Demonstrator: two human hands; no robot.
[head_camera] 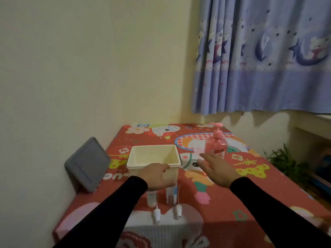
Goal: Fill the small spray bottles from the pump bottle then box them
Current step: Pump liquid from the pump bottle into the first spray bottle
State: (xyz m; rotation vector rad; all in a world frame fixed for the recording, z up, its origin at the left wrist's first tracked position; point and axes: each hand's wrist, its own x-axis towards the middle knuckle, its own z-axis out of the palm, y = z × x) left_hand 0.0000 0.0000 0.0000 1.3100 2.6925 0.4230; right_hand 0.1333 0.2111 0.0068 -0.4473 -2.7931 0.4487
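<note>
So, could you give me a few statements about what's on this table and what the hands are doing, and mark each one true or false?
1. The pump bottle is pink. True.
2. The cream box already holds the small spray bottles. False: nothing shows inside it; both spray bottles stand in front of it.
3. The left hand has its fingers on the box's near rim. True.
4. The right hand grips the pump bottle. False: it is open, just short of the bottle.
5. The spray caps are screwed onto the bottles. False: they lie on the table, off the bottles.
</note>
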